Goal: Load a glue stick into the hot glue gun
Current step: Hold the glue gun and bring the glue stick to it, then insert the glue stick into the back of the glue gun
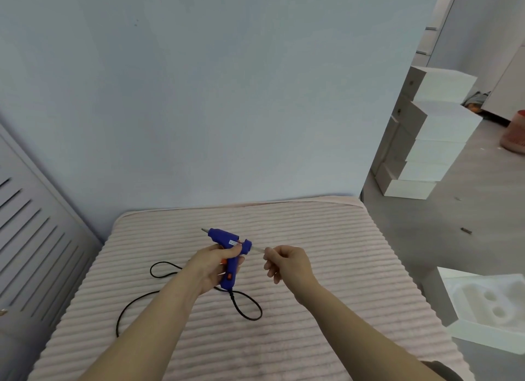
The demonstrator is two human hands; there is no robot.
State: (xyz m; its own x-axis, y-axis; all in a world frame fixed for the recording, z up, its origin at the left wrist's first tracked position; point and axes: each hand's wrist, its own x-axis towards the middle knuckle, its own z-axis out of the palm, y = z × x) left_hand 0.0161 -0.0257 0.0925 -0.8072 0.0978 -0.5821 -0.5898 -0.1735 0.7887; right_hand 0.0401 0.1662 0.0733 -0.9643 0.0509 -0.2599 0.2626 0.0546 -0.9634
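Note:
A blue hot glue gun (227, 240) with an orange trigger is held above the pink ribbed bed cover, nozzle pointing up and to the left. My left hand (211, 268) is wrapped around its handle. A thin clear glue stick (258, 249) runs from the gun's rear opening to my right hand (285, 262), which pinches its outer end. Part of the stick is inside the gun's back. The black cord (241, 307) hangs from the handle and loops on the cover.
The pink ribbed bed cover (326, 267) fills the lower middle, against a pale wall. A louvred panel (31, 238) stands at the left. Stacked white boxes (434, 130) sit on the floor at the right, with a white foam packing tray (488, 304) near the bed's right edge.

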